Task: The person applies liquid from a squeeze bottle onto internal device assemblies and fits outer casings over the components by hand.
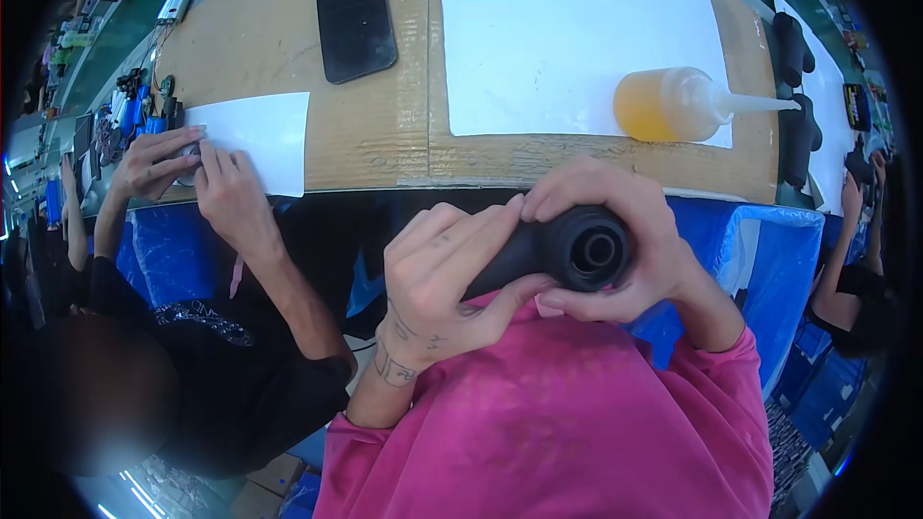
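Observation:
In front of my pink top I hold a black tool housing, shaped like a massage gun body with a thick handle. Its round end, with a ring set inside the opening, faces up toward me. My left hand is wrapped around the handle part. Around the round head curls my right hand, fingers over the top and thumb underneath. Beyond my hands, a clear squeeze bottle of yellow liquid lies on its side on a white sheet, its long nozzle pointing right.
A black phone lies on the cardboard-covered table. Similar black housings rest at the right edge. To the left, a co-worker's hands work over a white paper, near wires and small parts. Blue bins stand below the table.

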The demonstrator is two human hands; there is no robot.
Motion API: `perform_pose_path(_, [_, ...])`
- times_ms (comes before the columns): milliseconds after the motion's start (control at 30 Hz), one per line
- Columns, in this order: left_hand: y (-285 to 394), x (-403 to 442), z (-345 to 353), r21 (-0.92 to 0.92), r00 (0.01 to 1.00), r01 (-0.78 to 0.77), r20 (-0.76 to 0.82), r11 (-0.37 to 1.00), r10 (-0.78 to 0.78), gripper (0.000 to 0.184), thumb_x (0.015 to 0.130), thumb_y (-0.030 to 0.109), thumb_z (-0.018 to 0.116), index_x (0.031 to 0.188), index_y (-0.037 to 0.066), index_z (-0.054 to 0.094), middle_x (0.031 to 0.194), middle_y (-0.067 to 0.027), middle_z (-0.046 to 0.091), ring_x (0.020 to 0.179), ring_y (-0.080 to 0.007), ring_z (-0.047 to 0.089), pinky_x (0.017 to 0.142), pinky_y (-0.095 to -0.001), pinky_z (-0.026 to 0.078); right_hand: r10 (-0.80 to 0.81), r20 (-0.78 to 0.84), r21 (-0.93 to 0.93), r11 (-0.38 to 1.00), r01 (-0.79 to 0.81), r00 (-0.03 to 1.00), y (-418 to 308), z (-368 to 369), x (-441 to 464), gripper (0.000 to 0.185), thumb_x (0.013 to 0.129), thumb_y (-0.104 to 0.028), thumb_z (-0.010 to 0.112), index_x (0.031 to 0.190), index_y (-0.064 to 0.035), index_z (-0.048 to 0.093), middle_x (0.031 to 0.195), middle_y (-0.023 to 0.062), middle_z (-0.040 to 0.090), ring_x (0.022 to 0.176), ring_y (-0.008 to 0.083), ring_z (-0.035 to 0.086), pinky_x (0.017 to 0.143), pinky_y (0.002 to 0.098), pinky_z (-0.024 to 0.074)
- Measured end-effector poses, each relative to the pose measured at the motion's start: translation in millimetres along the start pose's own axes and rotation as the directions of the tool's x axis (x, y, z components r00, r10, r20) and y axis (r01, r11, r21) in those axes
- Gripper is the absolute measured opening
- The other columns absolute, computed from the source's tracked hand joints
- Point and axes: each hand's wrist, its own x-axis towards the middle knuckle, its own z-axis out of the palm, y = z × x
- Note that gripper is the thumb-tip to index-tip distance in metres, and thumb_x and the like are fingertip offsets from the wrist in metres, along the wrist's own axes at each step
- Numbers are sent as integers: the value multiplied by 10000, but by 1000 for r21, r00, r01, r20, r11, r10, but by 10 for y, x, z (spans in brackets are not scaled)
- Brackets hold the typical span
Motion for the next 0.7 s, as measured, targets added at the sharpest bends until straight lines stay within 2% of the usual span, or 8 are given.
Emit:
perform_pose_path(100, [25,-16,22,51,999,-47,17,998,46,563,583,70,824,1114,-87,718,989,-196,747,709,-268,668,639,-318,520,-101,-127,-102,991,89,987,94,127,-85,507,678,-77,878,1107,0,619,1013,175,692,928,264,699,798,346,574])
perform_pose_path(400, [36,-67,108,150,995,-100,30,984,97,531,607,58,788,1110,-92,711,973,-204,736,699,-282,667,614,-320,515,-137,-173,-227,969,96,975,115,179,-98,435,708,-55,838,1065,15,600,948,171,691,853,251,697,761,326,571])
perform_pose_path(500, [46,-73,165,190,998,-60,20,980,57,618,653,181,853,1175,-99,678,986,-183,705,709,-260,642,598,-341,495,45,-195,-79,995,-62,980,111,145,-84,384,711,-63,836,1023,2,622,919,143,696,824,240,702,748,318,570])
perform_pose_path(533, [45,-77,159,186,998,-69,20,980,67,618,653,181,853,1175,-99,678,986,-183,705,709,-260,642,598,-341,495,41,-200,-88,994,-60,979,107,140,-78,384,711,-63,836,1023,2,622,919,143,696,824,240,702,748,318,570])
perform_pose_path(633, [99,-86,221,35,990,74,114,997,-77,622,711,226,868,1208,-85,662,963,-186,713,733,-303,678,643,-361,541,142,-101,-106,983,-152,985,58,-20,-120,371,699,-110,847,1010,-38,657,928,102,710,821,217,710,736,305,565])
perform_pose_path(667, [124,-102,254,-17,993,26,115,1000,-24,622,711,226,868,1208,-85,662,963,-186,713,733,-303,678,643,-361,541,151,-136,-165,971,-172,979,23,-102,-180,371,699,-110,847,1010,-38,657,928,102,710,821,217,710,736,305,565])
perform_pose_path(700, [140,-170,254,-39,970,113,220,993,-102,603,741,247,868,1213,-69,663,948,-179,717,739,-319,689,659,-367,553,183,-52,-216,958,-189,982,17,-156,-245,362,693,-130,850,997,-51,668,923,90,714,816,209,710,731,304,563])
